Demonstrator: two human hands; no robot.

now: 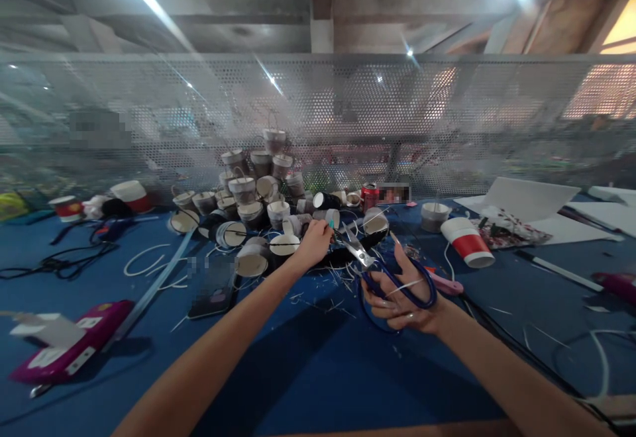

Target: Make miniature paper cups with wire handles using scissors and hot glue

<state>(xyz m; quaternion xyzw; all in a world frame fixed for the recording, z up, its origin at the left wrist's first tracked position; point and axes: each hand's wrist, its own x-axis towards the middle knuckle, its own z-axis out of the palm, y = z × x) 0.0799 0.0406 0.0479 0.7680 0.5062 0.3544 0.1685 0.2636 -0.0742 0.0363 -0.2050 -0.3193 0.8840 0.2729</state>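
My right hand holds a pair of scissors, its fingers through the dark blue handle loops. The metal blades point up and left, spread apart. A thin white strip crosses that hand. My left hand is closed near the blade tips, with a small turquoise spot at its fingertips; what it grips is too small to make out. Beyond both hands a dark, fuzzy strip lies among white clippings. To the left stand stacked grey-white cups with thin loop handles, several lying on their sides.
A phone and a purple power strip lie at left on the blue tabletop. A red can stands behind my hands. Rightward are a red-and-white cup, white paper and a pink-handled tool. Perforated metal panels rise behind.
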